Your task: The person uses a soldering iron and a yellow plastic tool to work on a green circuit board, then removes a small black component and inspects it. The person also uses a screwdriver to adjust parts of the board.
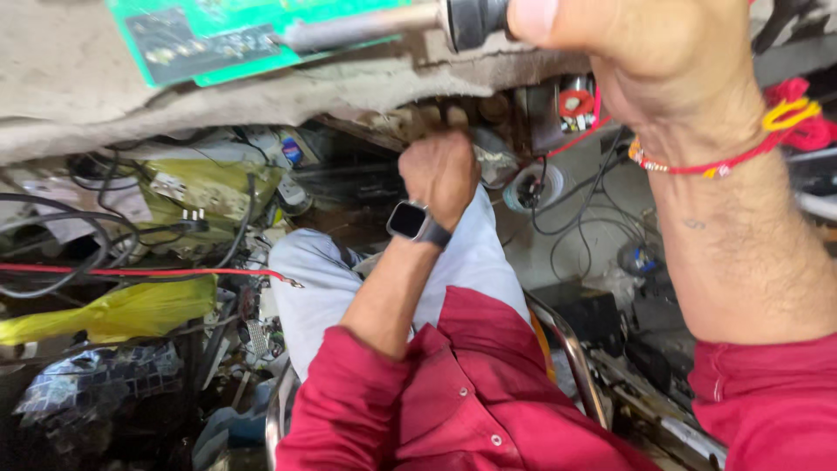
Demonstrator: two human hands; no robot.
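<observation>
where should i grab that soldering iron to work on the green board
Probably by the dark handle, from the right, as the right hand does. The metal shaft lies level, pointing left over the green circuit board; keep hands off it.

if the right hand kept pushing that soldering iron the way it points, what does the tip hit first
Most likely the green circuit board. The right hand grips the soldering iron with its metal shaft aimed left, and the tip end already overlaps the board's edge. Depth is unclear, so contact can't be confirmed.

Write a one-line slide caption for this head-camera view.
Right hand holds a soldering iron to a green circuit board while the left hand reaches under the cluttered bench.
</observation>
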